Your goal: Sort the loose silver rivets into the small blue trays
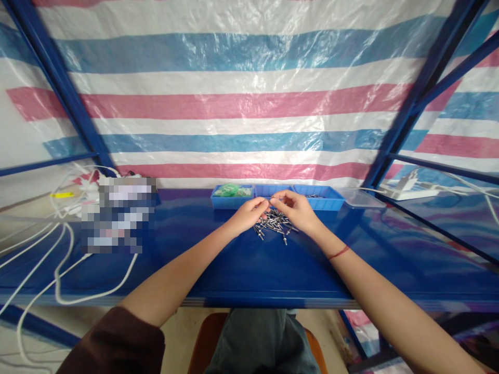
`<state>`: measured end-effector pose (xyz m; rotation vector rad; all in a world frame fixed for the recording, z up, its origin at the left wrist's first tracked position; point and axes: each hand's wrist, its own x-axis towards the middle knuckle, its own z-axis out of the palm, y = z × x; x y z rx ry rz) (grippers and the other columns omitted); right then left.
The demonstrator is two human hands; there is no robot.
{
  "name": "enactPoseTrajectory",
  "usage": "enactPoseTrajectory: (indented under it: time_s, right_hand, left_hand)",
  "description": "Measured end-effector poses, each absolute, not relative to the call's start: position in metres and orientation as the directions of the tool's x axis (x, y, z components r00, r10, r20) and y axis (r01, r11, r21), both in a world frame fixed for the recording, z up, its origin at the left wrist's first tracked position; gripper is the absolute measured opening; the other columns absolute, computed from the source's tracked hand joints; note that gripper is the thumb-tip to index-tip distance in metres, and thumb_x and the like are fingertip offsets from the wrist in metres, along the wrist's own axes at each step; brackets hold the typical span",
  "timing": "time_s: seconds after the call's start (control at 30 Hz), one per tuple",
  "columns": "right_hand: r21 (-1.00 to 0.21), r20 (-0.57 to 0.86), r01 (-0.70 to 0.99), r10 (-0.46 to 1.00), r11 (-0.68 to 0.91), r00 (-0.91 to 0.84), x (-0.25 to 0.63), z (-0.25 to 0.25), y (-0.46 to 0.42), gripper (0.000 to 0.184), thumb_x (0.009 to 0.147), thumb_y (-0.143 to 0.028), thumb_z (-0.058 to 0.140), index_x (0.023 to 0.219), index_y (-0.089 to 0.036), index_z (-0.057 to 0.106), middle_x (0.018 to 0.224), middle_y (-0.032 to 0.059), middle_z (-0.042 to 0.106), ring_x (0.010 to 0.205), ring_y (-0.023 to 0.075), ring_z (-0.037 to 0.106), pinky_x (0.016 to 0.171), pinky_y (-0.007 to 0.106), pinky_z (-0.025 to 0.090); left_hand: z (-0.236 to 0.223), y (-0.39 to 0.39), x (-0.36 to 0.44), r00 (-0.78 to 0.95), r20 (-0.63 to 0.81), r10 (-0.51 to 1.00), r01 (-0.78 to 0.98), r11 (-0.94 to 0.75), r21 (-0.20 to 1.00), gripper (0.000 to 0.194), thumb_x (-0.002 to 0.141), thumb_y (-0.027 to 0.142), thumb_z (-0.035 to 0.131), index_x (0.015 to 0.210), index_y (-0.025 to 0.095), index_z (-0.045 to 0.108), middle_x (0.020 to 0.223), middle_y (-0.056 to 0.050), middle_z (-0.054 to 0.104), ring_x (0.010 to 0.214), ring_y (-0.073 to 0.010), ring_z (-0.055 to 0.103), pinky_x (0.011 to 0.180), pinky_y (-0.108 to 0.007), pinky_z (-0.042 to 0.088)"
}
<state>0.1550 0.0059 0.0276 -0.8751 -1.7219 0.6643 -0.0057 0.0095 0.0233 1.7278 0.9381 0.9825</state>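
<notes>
My left hand (249, 214) and my right hand (297, 210) meet fingertip to fingertip over the blue table. Both are closed in a pinch, thumb against fingers. Whatever lies between the fingertips is too small to make out. Just below and behind the hands lies a loose pile of blind rivets (275, 223), silvery with thin pins. A few rivets lie apart at the pile's near edge. Three blue bins stand in a row behind: the left bin (234, 203) holds green plastic packing, the right bin (331, 203) some small metal pieces. My hands partly hide the middle bin (268, 189).
A clear plastic lid (364, 198) lies right of the bins. White cables (68, 259) loop over the table's left side, near a blurred-out patch (117, 213). A white power strip (411, 192) is at the right. Blue frame posts (405, 104) and striped sheeting (234, 104) enclose the table.
</notes>
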Motion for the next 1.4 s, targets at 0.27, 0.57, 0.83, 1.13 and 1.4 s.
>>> enactPoseTrajectory:
  time_s: [0.27,0.57,0.83,1.13,1.4]
  right_hand:
    - [-0.708,0.597,0.343,0.782,0.618,-0.178,0.156,0.030,0.005,0.027,0.076,-0.039,0.059,0.086,-0.015,0.066,0.073,0.0035,0.064,0.057,0.0112,0.049,0.055,0.025,0.039]
    - [-0.676,0.550,0.440,0.802,0.591,-0.232,0.158,0.027,0.009,0.028,0.079,-0.039,0.051,0.082,-0.015,0.066,0.079,0.0045,0.066,0.062,0.0135,0.053,0.058,0.026,0.041]
    - [-0.971,0.237,0.137,0.877,0.197,0.418,0.191,0.028,0.031,0.025,0.075,-0.039,0.051,0.073,-0.016,0.058,0.063,0.0022,0.056,0.042,0.0079,0.041,0.039,0.023,0.031]
    - [-0.982,0.179,0.107,0.943,0.154,0.279,0.196,0.032,0.027,0.029,0.077,-0.043,0.049,0.078,-0.016,0.059,0.060,0.0014,0.050,0.039,0.0068,0.034,0.034,0.022,0.024]
    - [-0.808,0.346,0.494,0.937,0.321,-0.043,0.180,0.027,0.023,0.027,0.077,-0.035,0.050,0.063,-0.014,0.060,0.054,-0.0001,0.052,0.047,0.0093,0.041,0.048,0.025,0.033]
  left_hand:
    - [0.017,0.017,-0.008,0.316,0.412,0.854,0.249,-0.494,0.833,0.021,0.080,0.033,0.054,0.091,0.015,0.058,0.082,-0.002,0.062,0.062,-0.0092,0.057,0.059,-0.022,0.044]
    - [0.024,0.015,-0.009,0.216,0.615,0.758,0.356,-0.648,0.674,0.016,0.079,0.031,0.055,0.085,0.017,0.060,0.085,-0.003,0.064,0.077,-0.0135,0.060,0.070,-0.024,0.048]
    - [0.023,0.024,-0.034,0.582,0.452,0.676,0.617,-0.729,0.297,0.024,0.084,0.026,0.044,0.097,0.020,0.063,0.091,-0.005,0.063,0.080,-0.0160,0.059,0.077,-0.029,0.045]
    - [0.023,0.033,-0.047,0.727,0.221,0.651,0.597,-0.757,0.267,0.029,0.078,0.024,0.053,0.103,0.022,0.066,0.094,-0.005,0.062,0.075,-0.0155,0.058,0.074,-0.025,0.043]
    - [0.014,0.031,-0.037,0.708,0.334,0.622,0.568,-0.783,0.254,0.015,0.080,0.029,0.056,0.087,0.022,0.067,0.091,-0.004,0.060,0.083,-0.0166,0.058,0.076,-0.025,0.042]
